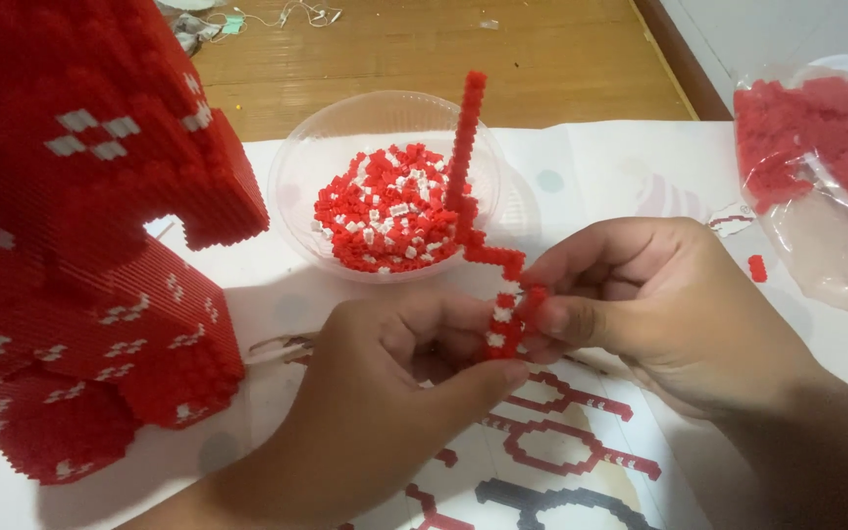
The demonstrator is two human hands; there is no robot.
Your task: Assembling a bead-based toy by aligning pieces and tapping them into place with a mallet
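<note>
Both hands pinch a bent strip of red and white blocks [502,304] over the middle of the desk [600,177]: left hand [394,393] with thumb pressed to its lower end, right hand [659,304] with fingertips closed on its side. The strip's red upper arm rises tilted in front of a clear bowl [385,186] of loose blocks. At the left edge stands a large red block model [80,245] — at the right edge, a bag of red blocks [821,167].
</note>
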